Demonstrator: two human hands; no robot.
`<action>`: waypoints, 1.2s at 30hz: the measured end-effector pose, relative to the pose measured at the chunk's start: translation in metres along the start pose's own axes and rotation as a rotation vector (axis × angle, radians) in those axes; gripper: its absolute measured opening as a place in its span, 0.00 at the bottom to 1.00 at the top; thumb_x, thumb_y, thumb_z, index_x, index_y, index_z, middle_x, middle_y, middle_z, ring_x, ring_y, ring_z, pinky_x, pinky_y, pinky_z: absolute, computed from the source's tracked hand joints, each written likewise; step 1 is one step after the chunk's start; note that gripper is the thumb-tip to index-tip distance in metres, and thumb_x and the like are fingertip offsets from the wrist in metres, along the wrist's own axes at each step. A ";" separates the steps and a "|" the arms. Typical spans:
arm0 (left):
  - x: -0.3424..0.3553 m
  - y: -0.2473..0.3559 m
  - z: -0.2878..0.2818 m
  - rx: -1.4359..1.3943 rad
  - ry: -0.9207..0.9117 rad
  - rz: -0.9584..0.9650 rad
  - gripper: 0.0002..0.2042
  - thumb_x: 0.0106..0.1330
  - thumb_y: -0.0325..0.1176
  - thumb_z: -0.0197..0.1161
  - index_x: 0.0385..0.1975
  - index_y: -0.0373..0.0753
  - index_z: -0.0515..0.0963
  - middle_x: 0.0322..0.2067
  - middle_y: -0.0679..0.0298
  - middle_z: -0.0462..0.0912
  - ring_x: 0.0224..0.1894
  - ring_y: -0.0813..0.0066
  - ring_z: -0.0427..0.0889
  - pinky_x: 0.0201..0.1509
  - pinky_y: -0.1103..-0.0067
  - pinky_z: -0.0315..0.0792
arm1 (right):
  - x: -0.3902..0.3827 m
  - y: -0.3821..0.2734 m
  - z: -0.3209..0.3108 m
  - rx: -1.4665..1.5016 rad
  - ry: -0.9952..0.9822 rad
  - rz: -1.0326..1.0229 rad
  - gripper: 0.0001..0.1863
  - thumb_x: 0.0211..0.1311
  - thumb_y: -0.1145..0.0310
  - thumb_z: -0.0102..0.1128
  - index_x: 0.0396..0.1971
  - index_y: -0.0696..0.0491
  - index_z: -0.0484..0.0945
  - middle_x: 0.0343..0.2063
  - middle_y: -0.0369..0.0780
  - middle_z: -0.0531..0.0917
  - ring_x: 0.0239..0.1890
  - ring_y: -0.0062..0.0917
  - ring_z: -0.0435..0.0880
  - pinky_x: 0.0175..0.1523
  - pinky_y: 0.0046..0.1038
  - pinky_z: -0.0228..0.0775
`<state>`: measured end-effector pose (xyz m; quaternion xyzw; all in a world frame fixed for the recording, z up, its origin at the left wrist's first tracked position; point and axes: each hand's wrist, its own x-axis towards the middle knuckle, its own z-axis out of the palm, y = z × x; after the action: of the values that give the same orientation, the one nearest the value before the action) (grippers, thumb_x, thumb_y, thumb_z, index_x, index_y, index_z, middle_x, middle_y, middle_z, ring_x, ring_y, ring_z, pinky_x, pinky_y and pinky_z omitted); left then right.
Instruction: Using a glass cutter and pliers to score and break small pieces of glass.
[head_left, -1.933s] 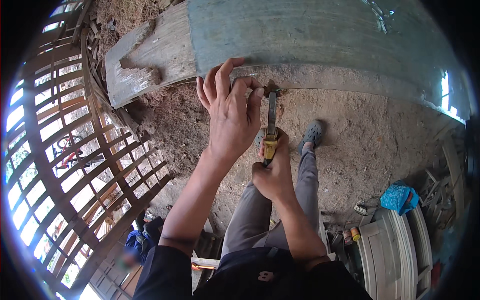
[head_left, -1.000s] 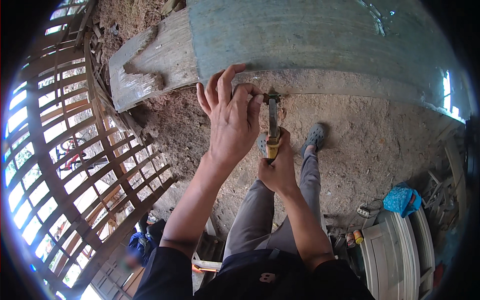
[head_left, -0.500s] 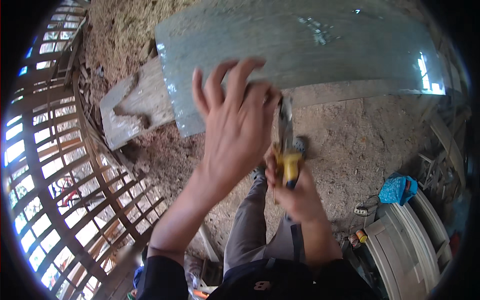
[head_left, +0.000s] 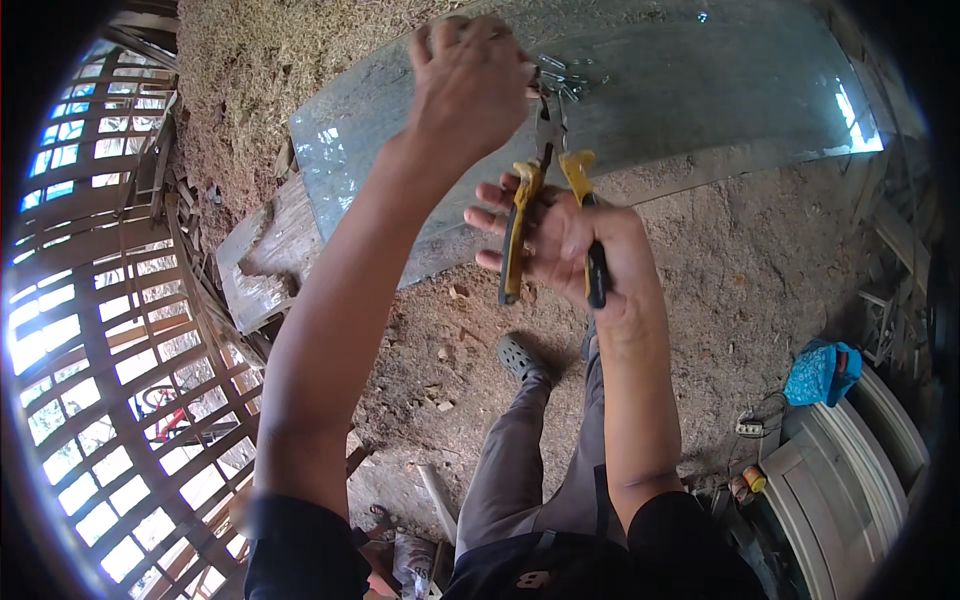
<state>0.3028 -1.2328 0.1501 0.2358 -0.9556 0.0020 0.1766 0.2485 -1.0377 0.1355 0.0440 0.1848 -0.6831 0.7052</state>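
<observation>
Pliers (head_left: 517, 240) with yellow-and-black handles rest in my right hand (head_left: 560, 240), the handles spread wide. The thumb side bears on one handle while the fingers stretch out behind the other. Their metal jaws point away from me, over the glass sheet (head_left: 700, 110). My left hand (head_left: 470, 90) is beyond them, back up and fingers curled, its thumb side close to the jaw tips. Whatever it pinches is hidden or too small to name. Just right of that hand, several small shiny metal pieces (head_left: 565, 80) lie on the glass.
A worn board (head_left: 250, 260) lies left of the glass on a dirt floor (head_left: 740, 260) strewn with shavings. A wooden lattice wall (head_left: 130, 330) runs along the left. At lower right are a blue bag (head_left: 822, 373), pale curved panels (head_left: 830, 480) and a power strip (head_left: 748, 428).
Both hands have moved away from me, over the glass. The pliers' handles have spread apart and my right fingers have loosened. My left fingers have curled in near the jaws.
</observation>
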 end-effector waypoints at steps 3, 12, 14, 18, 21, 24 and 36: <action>-0.040 -0.014 -0.028 -0.140 0.081 -0.071 0.07 0.74 0.33 0.62 0.40 0.36 0.82 0.61 0.61 0.78 0.66 0.52 0.70 0.73 0.54 0.58 | -0.037 0.023 0.003 -0.069 0.093 0.022 0.38 0.44 0.82 0.49 0.64 0.63 0.67 0.56 0.54 0.80 0.54 0.37 0.84 0.54 0.40 0.85; -0.259 -0.005 -0.083 -0.443 0.002 -0.455 0.04 0.70 0.29 0.64 0.38 0.37 0.79 0.63 0.51 0.74 0.69 0.52 0.66 0.75 0.56 0.52 | -0.130 0.112 0.001 -0.569 0.139 0.308 0.38 0.51 0.84 0.53 0.68 0.59 0.64 0.54 0.40 0.77 0.45 0.16 0.76 0.51 0.23 0.71; -0.288 0.003 -0.078 -0.445 -0.022 -0.514 0.04 0.68 0.30 0.66 0.39 0.39 0.81 0.67 0.51 0.69 0.73 0.47 0.59 0.77 0.51 0.46 | -0.129 0.137 -0.002 -0.670 0.140 0.393 0.37 0.51 0.84 0.52 0.68 0.58 0.65 0.52 0.38 0.74 0.53 0.19 0.73 0.61 0.23 0.64; -0.305 0.009 -0.056 -0.360 0.018 -0.586 0.06 0.67 0.30 0.68 0.41 0.44 0.82 0.71 0.53 0.65 0.75 0.43 0.53 0.77 0.46 0.41 | -0.111 0.177 -0.011 -0.810 0.113 0.367 0.33 0.51 0.83 0.52 0.62 0.58 0.66 0.53 0.40 0.73 0.57 0.24 0.72 0.63 0.22 0.60; -0.298 0.008 -0.037 -0.346 0.087 -0.588 0.06 0.67 0.32 0.68 0.41 0.44 0.82 0.72 0.53 0.64 0.76 0.41 0.52 0.77 0.46 0.38 | -0.095 0.189 -0.016 -1.017 0.125 0.332 0.38 0.52 0.83 0.51 0.68 0.59 0.63 0.60 0.42 0.76 0.66 0.28 0.72 0.72 0.30 0.60; -0.290 0.004 -0.026 -0.348 0.092 -0.625 0.05 0.69 0.34 0.67 0.40 0.43 0.82 0.73 0.53 0.62 0.76 0.39 0.50 0.77 0.44 0.35 | -0.086 0.195 -0.015 -0.968 0.203 0.305 0.35 0.50 0.84 0.52 0.64 0.57 0.65 0.53 0.42 0.74 0.60 0.26 0.72 0.67 0.28 0.62; -0.283 -0.001 -0.016 -0.338 0.104 -0.646 0.07 0.72 0.37 0.64 0.39 0.42 0.82 0.73 0.52 0.62 0.77 0.37 0.48 0.76 0.40 0.30 | -0.059 0.208 -0.026 -1.022 0.285 0.122 0.32 0.49 0.86 0.51 0.60 0.58 0.66 0.48 0.40 0.74 0.54 0.26 0.75 0.63 0.28 0.65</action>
<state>0.5422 -1.1052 0.0690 0.4925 -0.8084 -0.1999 0.2527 0.4473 -0.9605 0.0902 -0.2022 0.5850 -0.4510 0.6431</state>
